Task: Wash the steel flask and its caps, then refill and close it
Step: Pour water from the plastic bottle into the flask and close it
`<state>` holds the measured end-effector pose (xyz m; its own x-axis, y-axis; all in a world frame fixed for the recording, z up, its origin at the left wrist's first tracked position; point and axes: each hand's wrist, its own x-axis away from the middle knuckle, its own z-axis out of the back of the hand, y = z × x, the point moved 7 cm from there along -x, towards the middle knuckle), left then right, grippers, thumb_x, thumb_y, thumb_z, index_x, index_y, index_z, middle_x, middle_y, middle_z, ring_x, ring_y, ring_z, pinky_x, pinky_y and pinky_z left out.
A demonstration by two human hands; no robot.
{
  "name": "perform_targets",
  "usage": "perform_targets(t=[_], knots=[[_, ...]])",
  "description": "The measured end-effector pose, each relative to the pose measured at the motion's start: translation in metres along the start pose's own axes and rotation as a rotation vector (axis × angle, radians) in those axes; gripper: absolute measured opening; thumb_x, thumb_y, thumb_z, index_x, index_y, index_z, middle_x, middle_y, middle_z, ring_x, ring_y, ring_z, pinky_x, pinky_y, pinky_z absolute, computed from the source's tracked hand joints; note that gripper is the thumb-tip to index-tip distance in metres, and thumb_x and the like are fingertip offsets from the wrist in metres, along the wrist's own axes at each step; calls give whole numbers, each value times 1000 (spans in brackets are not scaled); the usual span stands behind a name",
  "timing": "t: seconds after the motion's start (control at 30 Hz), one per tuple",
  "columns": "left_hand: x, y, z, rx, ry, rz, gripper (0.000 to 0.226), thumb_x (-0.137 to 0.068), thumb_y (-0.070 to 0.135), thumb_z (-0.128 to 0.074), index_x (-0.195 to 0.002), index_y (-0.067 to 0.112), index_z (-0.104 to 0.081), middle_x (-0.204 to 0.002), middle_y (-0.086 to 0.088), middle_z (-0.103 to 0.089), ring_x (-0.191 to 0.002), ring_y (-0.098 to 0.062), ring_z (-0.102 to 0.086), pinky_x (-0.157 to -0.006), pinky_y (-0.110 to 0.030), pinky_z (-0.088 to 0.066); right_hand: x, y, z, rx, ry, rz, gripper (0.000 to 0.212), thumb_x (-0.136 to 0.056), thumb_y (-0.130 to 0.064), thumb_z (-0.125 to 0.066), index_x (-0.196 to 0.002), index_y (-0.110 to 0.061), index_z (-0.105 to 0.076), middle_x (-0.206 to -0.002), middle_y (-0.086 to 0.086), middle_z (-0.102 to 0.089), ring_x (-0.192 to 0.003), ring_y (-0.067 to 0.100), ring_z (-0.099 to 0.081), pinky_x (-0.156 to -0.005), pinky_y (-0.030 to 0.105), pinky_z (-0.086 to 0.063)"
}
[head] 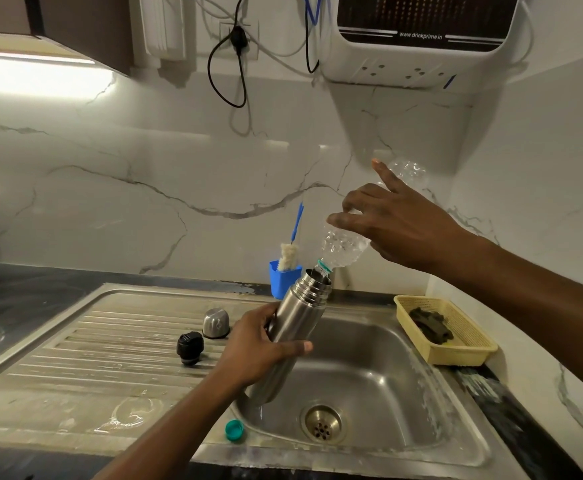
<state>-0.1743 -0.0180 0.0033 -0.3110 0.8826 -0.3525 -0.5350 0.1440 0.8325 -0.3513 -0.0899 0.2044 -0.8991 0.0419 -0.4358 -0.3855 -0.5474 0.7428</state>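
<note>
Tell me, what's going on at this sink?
A person is refilling a steel flask. The left hand holds it tilted over the sink, while the right hand tips a clear plastic bottle with its neck at the flask's mouth. The steel cap and black stopper lie on the drainboard, and a teal bottle cap sits on the sink's front edge. The flask is not yet closed.
</note>
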Motion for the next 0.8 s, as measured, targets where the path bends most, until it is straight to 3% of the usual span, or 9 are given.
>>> perform_targets(t=[0.17, 0.3, 0.47, 0.8], knots=[[0, 0, 1, 12, 13, -1, 73, -64, 55, -92, -127, 29, -66, -109, 9, -74, -96, -9, -72, -87, -39, -64, -2, 0, 2, -3, 17, 11, 74, -74, -9, -90, -141, -23, -61, -127, 13, -67, -121, 32, -65, -124, 63, -15], [-1, -1, 1, -2, 25, -6, 63, -71, 44, -94, -125, 33, -64, -109, 11, -73, -95, -7, -72, -87, -37, -64, -4, -2, 3, 5, 23, 15, 73, -72, -8, -91, -138, -22, -63, -127, 15, -68, -120, 33, -66, -123, 63, -16], [-2, -2, 0, -2, 24, -17, 57, -70, 45, -94, -118, 41, -63, -107, 12, -73, -94, -7, -72, -86, -36, -64, -4, -2, 3, 15, 19, 17, 72, -74, -7, -90, -139, -23, -63, -127, 14, -68, -120, 32, -65, -124, 64, -18], [-2, -5, -1, 13, 30, -22, 59, -72, 43, -94, -120, 42, -61, -109, 13, -72, -96, -7, -71, -84, -31, -61, -9, -4, 8, 37, 51, 44, 67, -80, -2, -82, -140, -23, -61, -126, 13, -67, -121, 31, -64, -126, 62, -13]])
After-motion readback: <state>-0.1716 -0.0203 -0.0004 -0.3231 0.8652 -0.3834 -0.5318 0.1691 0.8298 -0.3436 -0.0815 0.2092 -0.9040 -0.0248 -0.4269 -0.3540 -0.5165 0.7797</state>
